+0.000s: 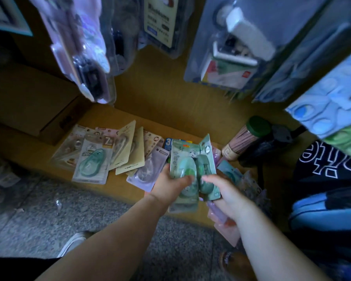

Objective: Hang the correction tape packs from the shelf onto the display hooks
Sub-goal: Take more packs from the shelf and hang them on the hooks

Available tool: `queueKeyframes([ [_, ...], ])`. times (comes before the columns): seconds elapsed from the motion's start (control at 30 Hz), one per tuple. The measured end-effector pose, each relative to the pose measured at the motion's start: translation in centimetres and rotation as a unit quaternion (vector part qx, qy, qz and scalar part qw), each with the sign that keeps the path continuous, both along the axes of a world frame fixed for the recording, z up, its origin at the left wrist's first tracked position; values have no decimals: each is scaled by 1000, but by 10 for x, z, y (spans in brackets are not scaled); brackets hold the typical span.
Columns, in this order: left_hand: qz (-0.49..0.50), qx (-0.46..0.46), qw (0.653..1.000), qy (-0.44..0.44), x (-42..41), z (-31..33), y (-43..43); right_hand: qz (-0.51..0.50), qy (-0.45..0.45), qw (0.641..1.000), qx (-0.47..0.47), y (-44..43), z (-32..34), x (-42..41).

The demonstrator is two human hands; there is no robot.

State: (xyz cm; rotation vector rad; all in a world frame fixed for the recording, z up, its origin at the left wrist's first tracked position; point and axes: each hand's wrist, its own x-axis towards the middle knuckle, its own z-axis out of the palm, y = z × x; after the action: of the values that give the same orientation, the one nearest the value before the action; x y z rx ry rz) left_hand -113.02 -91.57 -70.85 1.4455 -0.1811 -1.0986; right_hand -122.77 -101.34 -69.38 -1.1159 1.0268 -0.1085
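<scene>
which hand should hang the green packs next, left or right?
Left, probably. The left hand grips the green packs from the side, while the right hand holds pink packs and only touches the green ones with its fingertips.

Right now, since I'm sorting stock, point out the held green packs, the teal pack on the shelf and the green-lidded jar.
green packs (181,157): head view, front card.
teal pack (92,162): head view, its blister.
green-lidded jar (259,126): head view, its lid.
</scene>
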Motion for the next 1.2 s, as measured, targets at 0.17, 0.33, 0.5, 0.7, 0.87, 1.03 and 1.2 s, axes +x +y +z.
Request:
queueKeyframes([
  [0.17, -33, -33, 999, -22, -25, 61, 34, 33, -21, 999, -29, 26, 74, -37],
  [0.33, -73, -80, 993, -39, -57, 119, 82, 76, -10, 993, -91, 64, 139, -85],
  [0.5, -77, -145, 982, -91, -76, 187, 111, -6, -53, 980, -193, 89, 194, -111],
  [0.7, -25, -204, 968, -144, -79, 261, 126, -88, -142, 934, -316, 109, 265, -127],
  [0.87, -50, -232, 959, -158, -83, 307, 129, -145, -213, 893, -369, 116, 328, -148],
  [1.03, -53, -257, 940, -218, -91, 346, 121, -203, -246, 853, -413, 109, 383, -165],
  [1.2, -62, -274, 929, -240, -96, 377, 99, -260, -263, 821, -435, 85, 425, -180],
])
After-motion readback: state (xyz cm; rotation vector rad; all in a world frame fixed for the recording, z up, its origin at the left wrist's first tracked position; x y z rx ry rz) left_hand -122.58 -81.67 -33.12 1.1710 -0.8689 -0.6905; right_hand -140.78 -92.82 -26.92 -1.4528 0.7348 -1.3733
